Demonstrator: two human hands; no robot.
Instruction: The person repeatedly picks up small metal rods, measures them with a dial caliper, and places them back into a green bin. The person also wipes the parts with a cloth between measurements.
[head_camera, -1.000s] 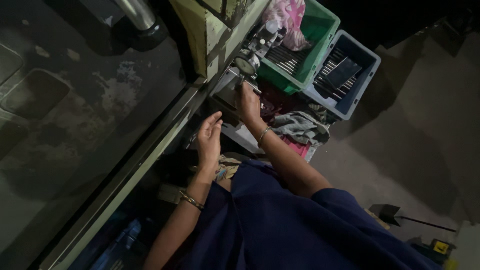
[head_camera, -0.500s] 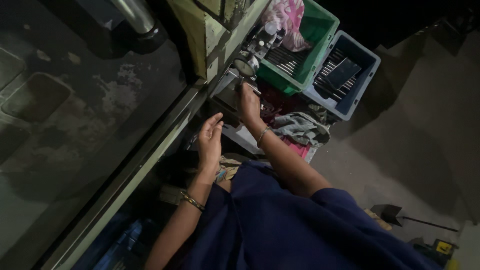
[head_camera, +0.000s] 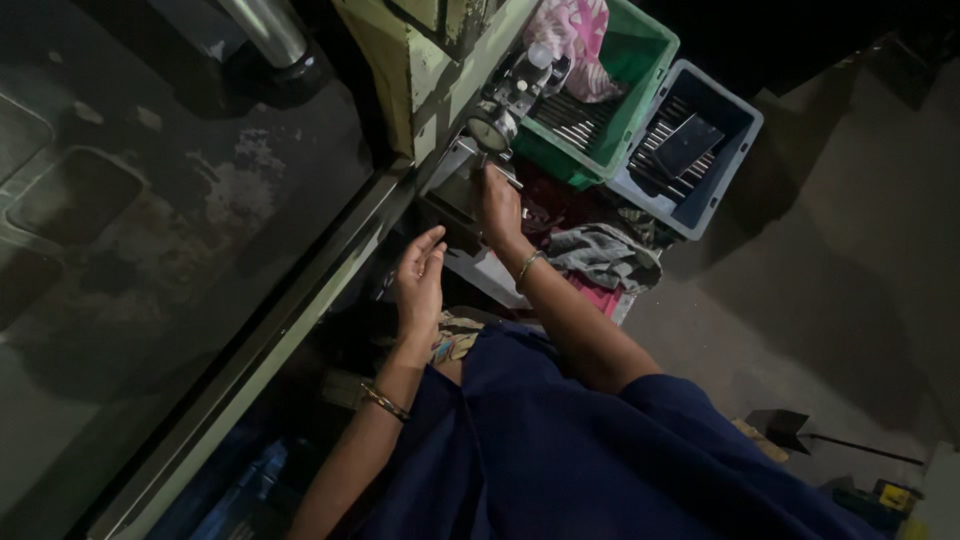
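Note:
My right hand (head_camera: 497, 205) reaches forward to a round dial gauge (head_camera: 491, 131) on a small metal stand beside a pale green machine body (head_camera: 420, 50). Its fingers close around a thin metal part just below the dial. My left hand (head_camera: 420, 280) hovers lower and to the left, empty, with fingers loosely spread near the dark edge of the machine table (head_camera: 300, 300). Both wrists wear bangles, and a dark blue garment covers my lap.
A green crate (head_camera: 640, 70) holds metal rods and a pink cloth. A blue-grey crate (head_camera: 720, 180) beside it holds dark parts. Crumpled rags (head_camera: 600, 255) lie below the crates. A grey floor spreads right, with a shovel-like tool (head_camera: 790, 430). A steel cylinder (head_camera: 265, 35) stands upper left.
My left hand has shifted slightly and its fingers have spread a little. My right hand stays at the gauge.

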